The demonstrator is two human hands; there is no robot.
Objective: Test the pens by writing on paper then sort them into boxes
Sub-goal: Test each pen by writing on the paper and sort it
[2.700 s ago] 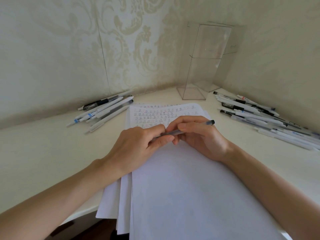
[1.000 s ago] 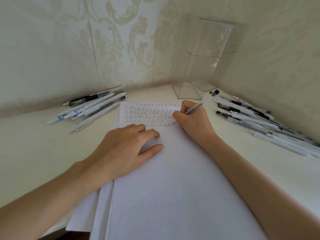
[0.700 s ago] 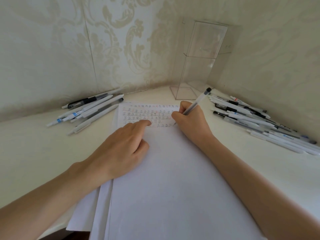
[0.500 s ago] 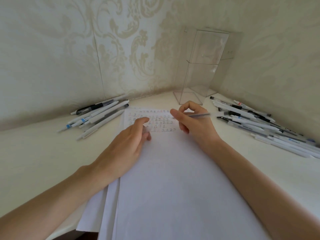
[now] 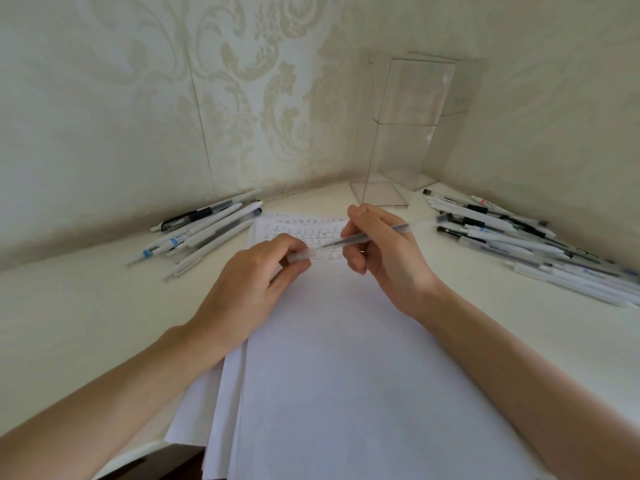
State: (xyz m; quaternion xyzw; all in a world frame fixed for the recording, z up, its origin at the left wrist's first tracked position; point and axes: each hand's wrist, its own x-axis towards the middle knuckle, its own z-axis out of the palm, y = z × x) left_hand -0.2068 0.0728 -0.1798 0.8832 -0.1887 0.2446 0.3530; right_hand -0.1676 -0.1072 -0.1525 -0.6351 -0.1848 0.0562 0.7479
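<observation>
pen in hand: a clear-barrelled pen (image 5: 377,233) held level above the top of the paper (image 5: 346,358), tip pointing left toward the cap
cap: a frosted cap (image 5: 300,257) just off the pen's tip, seemingly not yet pushed on
right hand: the right hand (image 5: 384,258) grips the barrel between thumb and fingers
left hand: the left hand (image 5: 256,282) pinches the cap between thumb and forefinger
step: judged to be recapping after the test, with sorting to follow
paper: rows of small test marks (image 5: 304,233) in black and red fill the top; the rest of the sheet is blank
left pile: pens (image 5: 204,230) lying against the wall, left of the paper
right pile: a larger heap of pens (image 5: 512,233) to the right
box: a tall clear box (image 5: 408,133) in the corner, apparently empty
risk: the tip could miss the cap's mouth and ink a fingertip or the sheet
risk: the two piles look alike, so the pen could land in the wrong one
</observation>
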